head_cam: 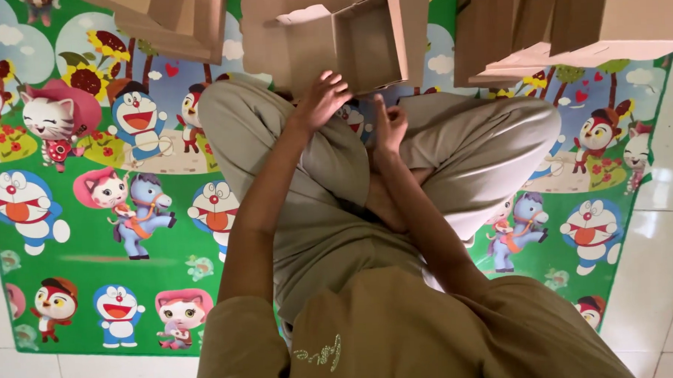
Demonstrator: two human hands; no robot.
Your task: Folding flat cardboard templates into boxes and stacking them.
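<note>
While the person sits cross-legged on a cartoon play mat (93,257), one folded cardboard box (365,43) stands open just before the knees. Two hands are near it — the left hand (322,100) with spread fingers just below its edge, holding nothing, the right hand (389,127) loosely curled, also empty. Two stacks of flat cardboard (174,19) lie behind.

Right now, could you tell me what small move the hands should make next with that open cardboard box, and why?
Probably bring the left hand forward to take hold of the cardboard box. It lies open-side up just beyond the knees, the left hand's fingers are at its near edge without gripping it, and the right hand is curled just short of it.
</note>
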